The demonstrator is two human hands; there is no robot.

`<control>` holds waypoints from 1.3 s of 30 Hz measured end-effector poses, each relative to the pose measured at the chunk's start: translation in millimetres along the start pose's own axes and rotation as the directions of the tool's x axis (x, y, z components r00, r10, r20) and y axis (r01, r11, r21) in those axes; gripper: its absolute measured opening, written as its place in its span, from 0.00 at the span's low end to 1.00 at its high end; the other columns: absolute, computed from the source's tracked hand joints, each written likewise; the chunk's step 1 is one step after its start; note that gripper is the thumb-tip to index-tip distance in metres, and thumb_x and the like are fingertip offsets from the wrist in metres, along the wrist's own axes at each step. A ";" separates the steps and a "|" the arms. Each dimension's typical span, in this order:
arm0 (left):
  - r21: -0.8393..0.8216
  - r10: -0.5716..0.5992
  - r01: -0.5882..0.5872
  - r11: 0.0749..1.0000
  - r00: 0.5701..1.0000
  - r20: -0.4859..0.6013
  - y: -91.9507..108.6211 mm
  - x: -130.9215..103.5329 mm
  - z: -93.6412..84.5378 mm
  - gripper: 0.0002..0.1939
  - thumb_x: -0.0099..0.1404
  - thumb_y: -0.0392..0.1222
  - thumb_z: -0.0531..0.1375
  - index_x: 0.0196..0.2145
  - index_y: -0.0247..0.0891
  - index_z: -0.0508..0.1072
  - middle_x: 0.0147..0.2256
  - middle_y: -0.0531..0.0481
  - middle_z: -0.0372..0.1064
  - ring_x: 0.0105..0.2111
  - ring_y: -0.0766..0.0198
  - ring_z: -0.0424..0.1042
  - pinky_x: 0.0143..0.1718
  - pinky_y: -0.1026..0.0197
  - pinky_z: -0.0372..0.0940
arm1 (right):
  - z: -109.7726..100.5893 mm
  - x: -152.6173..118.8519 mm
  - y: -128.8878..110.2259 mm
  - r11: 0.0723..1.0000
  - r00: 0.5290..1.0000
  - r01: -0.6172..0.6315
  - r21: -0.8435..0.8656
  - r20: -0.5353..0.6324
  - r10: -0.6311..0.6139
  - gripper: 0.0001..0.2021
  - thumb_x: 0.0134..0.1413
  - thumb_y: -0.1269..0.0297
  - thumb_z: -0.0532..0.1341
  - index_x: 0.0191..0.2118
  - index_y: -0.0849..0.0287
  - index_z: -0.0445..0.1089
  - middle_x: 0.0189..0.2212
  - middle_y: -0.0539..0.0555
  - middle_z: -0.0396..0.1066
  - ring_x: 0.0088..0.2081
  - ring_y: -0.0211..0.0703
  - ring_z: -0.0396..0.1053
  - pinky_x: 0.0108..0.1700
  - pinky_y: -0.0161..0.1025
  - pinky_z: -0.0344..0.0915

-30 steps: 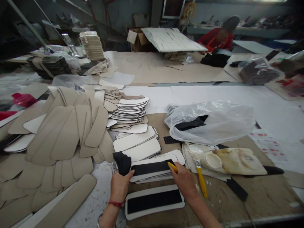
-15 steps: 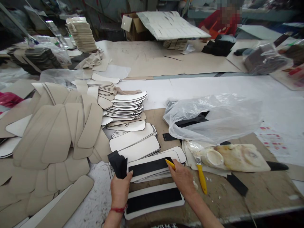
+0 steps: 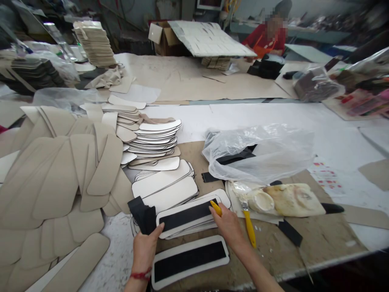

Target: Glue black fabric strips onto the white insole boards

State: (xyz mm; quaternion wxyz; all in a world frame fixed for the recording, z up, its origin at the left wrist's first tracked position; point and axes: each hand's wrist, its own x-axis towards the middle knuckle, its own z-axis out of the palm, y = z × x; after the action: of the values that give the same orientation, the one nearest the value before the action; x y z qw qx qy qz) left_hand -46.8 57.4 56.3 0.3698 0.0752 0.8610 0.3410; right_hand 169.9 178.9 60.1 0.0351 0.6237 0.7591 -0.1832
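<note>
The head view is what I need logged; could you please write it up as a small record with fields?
Left hand: holds black strips, thumb at upper panel
Right hand: holds yellow tool near that panel's right end
Upper panel: black strip on top
Lower panel: second strip on top
Left: beige pieces
Right: brush, plastic bag
Background: person in red

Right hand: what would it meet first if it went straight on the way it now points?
Probably the black strip on the white panel: the right hand, a yellow tool in its grip, points forward and left across it. Depth is unclear; it may already touch the strip.
</note>
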 end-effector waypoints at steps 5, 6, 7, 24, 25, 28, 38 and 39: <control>0.043 -0.081 0.079 0.996 0.996 0.041 5.7 -0.4 -2.1 0.23 0.42 0.53 0.63 0.30 0.28 0.73 0.29 0.39 0.73 0.34 0.49 0.71 0.34 0.54 0.65 | -10.7 1.9 8.9 0.998 0.999 -0.041 0.048 -0.023 0.042 0.13 0.55 0.55 0.50 0.30 0.57 0.66 0.23 0.52 0.71 0.27 0.43 0.68 0.26 0.34 0.51; 0.053 -0.079 0.077 0.996 0.996 0.037 6.5 -0.7 -2.3 0.23 0.41 0.53 0.63 0.29 0.28 0.73 0.29 0.39 0.73 0.34 0.48 0.71 0.35 0.53 0.65 | -10.4 2.0 10.7 0.998 0.999 -0.047 0.040 -0.026 0.048 0.13 0.54 0.55 0.50 0.29 0.57 0.66 0.23 0.53 0.71 0.28 0.43 0.68 0.26 0.34 0.51; 0.060 -0.079 0.077 0.995 0.996 0.038 7.2 -1.1 -2.5 0.23 0.42 0.53 0.63 0.28 0.28 0.73 0.29 0.39 0.73 0.35 0.48 0.71 0.35 0.53 0.65 | -9.4 2.2 12.2 0.998 0.998 -0.053 0.030 -0.025 0.054 0.13 0.54 0.54 0.50 0.29 0.57 0.66 0.23 0.53 0.71 0.28 0.43 0.68 0.27 0.34 0.51; 0.113 -0.083 0.071 0.991 0.991 0.107 -1.3 0.8 -2.1 0.26 0.44 0.57 0.60 0.31 0.29 0.72 0.27 0.42 0.73 0.35 0.48 0.69 0.35 0.53 0.62 | -5.5 12.6 9.9 0.991 0.995 -0.097 -0.091 0.013 0.099 0.16 0.57 0.53 0.46 0.34 0.57 0.65 0.27 0.54 0.73 0.31 0.45 0.71 0.27 0.35 0.52; 0.121 -0.085 0.072 0.990 0.991 0.107 -2.0 1.2 -1.9 0.26 0.44 0.57 0.60 0.31 0.29 0.72 0.27 0.42 0.73 0.35 0.48 0.69 0.35 0.53 0.62 | -5.4 13.2 9.2 0.990 0.995 -0.095 -0.107 0.012 0.097 0.16 0.58 0.53 0.46 0.34 0.57 0.65 0.27 0.54 0.73 0.31 0.45 0.71 0.27 0.35 0.52; 0.132 -0.096 0.084 0.988 0.991 0.089 -4.2 2.3 -0.9 0.26 0.43 0.58 0.60 0.30 0.29 0.73 0.27 0.41 0.73 0.35 0.48 0.69 0.35 0.53 0.61 | -4.0 15.6 8.1 0.983 0.994 -0.104 -0.148 0.012 0.107 0.15 0.57 0.52 0.48 0.34 0.57 0.65 0.27 0.54 0.73 0.30 0.45 0.71 0.27 0.35 0.52; -0.003 -0.096 0.097 0.995 0.992 0.076 6.3 -6.7 1.9 0.26 0.42 0.54 0.63 0.33 0.28 0.72 0.31 0.42 0.72 0.35 0.51 0.69 0.35 0.55 0.63 | -3.7 20.7 24.8 0.989 0.991 -0.128 -0.073 -0.044 0.125 0.17 0.57 0.52 0.46 0.33 0.58 0.64 0.26 0.55 0.72 0.31 0.46 0.70 0.29 0.36 0.55; -0.024 -0.098 0.100 0.995 0.992 0.081 7.8 -8.0 0.9 0.26 0.42 0.54 0.63 0.32 0.29 0.72 0.29 0.43 0.72 0.34 0.51 0.69 0.34 0.55 0.63 | -4.8 20.0 27.6 0.991 0.990 -0.126 -0.046 -0.070 0.123 0.17 0.58 0.52 0.45 0.33 0.58 0.64 0.26 0.56 0.71 0.31 0.47 0.70 0.30 0.36 0.55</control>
State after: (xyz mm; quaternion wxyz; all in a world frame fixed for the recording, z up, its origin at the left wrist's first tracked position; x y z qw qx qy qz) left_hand -41.4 60.7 65.6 0.4215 0.0406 0.8432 0.3312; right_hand 192.9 203.4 52.5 0.0366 0.6745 0.7238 -0.1406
